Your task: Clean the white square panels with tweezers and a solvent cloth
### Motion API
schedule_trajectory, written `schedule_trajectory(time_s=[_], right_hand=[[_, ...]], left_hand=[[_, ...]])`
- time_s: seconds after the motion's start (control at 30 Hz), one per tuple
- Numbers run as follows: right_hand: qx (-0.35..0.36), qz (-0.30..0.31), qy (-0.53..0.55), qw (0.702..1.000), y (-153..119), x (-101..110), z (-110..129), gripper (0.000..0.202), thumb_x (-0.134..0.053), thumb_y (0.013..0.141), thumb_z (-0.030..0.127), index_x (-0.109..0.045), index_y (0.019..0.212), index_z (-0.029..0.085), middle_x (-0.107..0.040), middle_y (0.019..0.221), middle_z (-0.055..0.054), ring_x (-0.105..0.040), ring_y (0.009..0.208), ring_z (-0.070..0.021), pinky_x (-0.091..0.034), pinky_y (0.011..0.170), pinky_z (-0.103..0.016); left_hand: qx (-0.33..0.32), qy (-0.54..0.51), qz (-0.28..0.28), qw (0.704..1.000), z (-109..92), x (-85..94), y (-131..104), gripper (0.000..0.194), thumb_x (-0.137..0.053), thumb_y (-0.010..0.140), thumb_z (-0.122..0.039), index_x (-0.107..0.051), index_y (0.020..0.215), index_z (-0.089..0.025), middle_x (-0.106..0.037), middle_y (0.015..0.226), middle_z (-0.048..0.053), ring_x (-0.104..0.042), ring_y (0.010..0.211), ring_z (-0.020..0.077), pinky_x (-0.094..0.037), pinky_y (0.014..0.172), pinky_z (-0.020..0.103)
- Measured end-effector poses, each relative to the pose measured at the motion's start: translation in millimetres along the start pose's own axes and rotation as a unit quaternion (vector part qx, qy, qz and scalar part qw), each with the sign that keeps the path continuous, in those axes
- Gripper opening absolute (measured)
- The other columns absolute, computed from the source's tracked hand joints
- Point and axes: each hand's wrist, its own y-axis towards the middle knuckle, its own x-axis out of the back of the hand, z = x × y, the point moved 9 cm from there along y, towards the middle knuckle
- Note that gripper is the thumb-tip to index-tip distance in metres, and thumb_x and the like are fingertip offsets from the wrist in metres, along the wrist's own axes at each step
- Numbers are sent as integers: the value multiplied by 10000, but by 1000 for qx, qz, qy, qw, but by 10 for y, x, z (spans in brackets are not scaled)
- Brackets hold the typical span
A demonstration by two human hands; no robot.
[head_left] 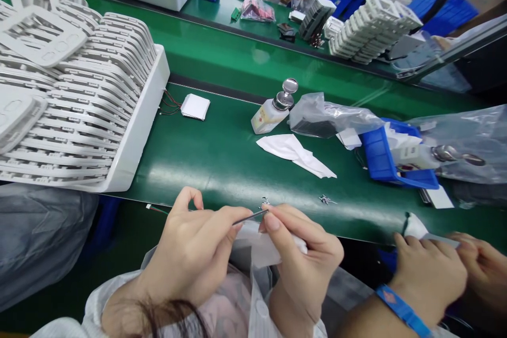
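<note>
A thin dark flat piece (250,217), seen nearly edge-on, is held between my two hands just over the table's near edge. My left hand (198,245) pinches its left end between thumb and finger. At the other end, the thumb and forefinger of my right hand (304,253) grip it, while a white cloth (263,251) hangs in the same hand below the piece. What kind of piece it is cannot be made out. Small loose metal bits (264,202) lie on the green table (206,153) right behind my fingers.
A white foam box (148,132) packed with white plastic frames stands left. Beyond my hands are a pump bottle (269,113), a folded white cloth (295,154) and white squares with wires (195,106). A blue bin (380,161) stands right, near a co-worker's hands (431,269).
</note>
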Motion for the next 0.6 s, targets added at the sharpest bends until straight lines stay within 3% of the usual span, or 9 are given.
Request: schedule_trajectory(time_s=[0.23,0.4,0.6], right_hand=[[19,-3,-33,999,-2,21,47,242,-673,818,103,-757,921,305,-674,674,24,-604,609,-133,-490,581,-280],[30,-39,-26,998,15,49,23,232,-664,812,98,-755,883,299,-669,664,31,-579,557,-115,-451,519,-256],[-29,-44,-28,998,55,96,-103,143,-669,830,151,-752,821,267,-647,655,30,-577,582,-108,-449,521,-229]], left_hand=[[3,7,4,1000,-2,-11,6,244,-496,848,-22,-628,965,-190,-708,660,-72,-408,450,91,-376,596,315],[-5,-7,-1,1000,0,-35,11,254,-502,835,-13,-630,970,-187,-723,694,-66,-419,457,85,-364,603,320],[0,36,-19,999,63,-8,21,216,-524,861,-24,-635,972,-173,-749,754,-49,-492,482,76,-364,632,321]])
